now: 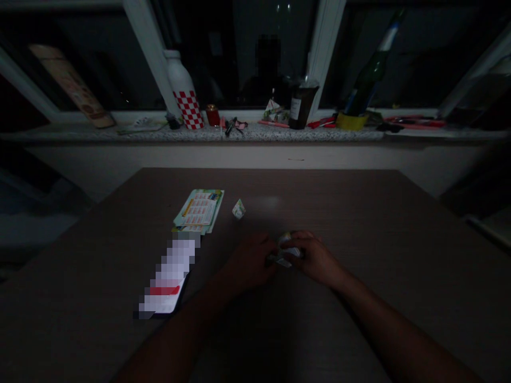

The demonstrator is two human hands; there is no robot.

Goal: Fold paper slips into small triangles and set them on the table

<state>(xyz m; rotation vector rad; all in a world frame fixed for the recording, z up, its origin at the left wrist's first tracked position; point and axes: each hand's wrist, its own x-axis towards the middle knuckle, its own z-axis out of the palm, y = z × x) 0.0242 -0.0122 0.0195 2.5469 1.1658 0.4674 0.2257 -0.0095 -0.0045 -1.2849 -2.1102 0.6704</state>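
Both hands meet over the middle of a dark wooden table (pixel 359 223). My left hand (pixel 249 260) and my right hand (pixel 313 258) pinch a small folded piece of printed paper (pixel 286 251) between their fingers. A small folded paper shape (pixel 238 209) stands on the table a little beyond my left hand. To its left lies a stack of printed paper sheets (pixel 198 210). The room is very dim.
A phone (pixel 167 282) with a lit screen lies left of my left forearm. The windowsill behind holds a red-and-white checked bottle (pixel 184 98), a dark cup (pixel 301 106), a green bottle (pixel 369 74) in a yellow tape roll (pixel 351 121), and small clutter.
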